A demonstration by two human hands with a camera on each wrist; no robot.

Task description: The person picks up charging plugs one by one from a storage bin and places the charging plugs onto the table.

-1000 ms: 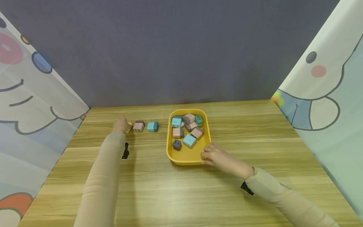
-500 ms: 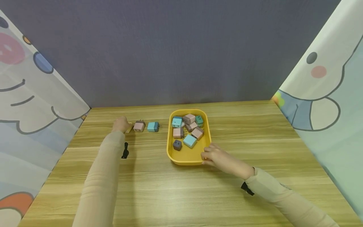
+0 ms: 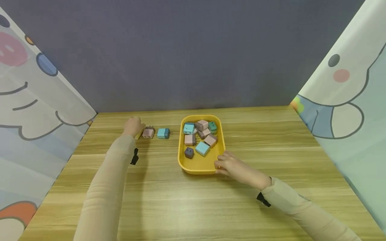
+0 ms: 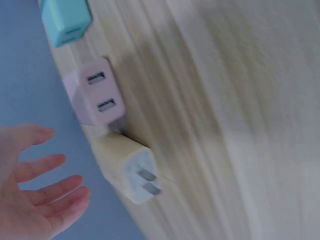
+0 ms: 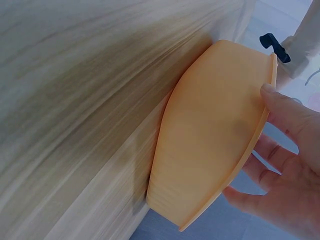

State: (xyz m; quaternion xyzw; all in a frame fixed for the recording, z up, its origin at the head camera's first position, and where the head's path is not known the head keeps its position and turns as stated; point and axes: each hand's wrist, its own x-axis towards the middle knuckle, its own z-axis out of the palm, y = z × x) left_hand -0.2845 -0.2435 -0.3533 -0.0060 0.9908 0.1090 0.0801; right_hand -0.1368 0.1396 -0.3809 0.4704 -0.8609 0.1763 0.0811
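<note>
In the left wrist view my left hand (image 4: 42,185) has its fingers spread and relaxed, just off a cream-yellow plug charger (image 4: 127,167) with two flat prongs. Beside that charger lies a pink one (image 4: 100,92) with two USB ports, then a light blue one (image 4: 66,20); in the head view they form a row left of the yellow bin. My right hand (image 3: 233,167) holds the near right corner of the yellow bin (image 3: 197,171), thumb (image 5: 272,97) outside the rim and fingers inside it.
Several chargers lie in the bin, among them a light blue one (image 3: 202,149), a dark one (image 3: 189,153) and a green one (image 3: 212,127). A grey panel (image 3: 193,57) rises behind the wooden table (image 3: 181,207), and cartoon-printed sheets flank it.
My left hand has come away from the yellow charger, shifting slightly up and to the right. The right hand keeps its hold on the bin, and the chargers stay put.
</note>
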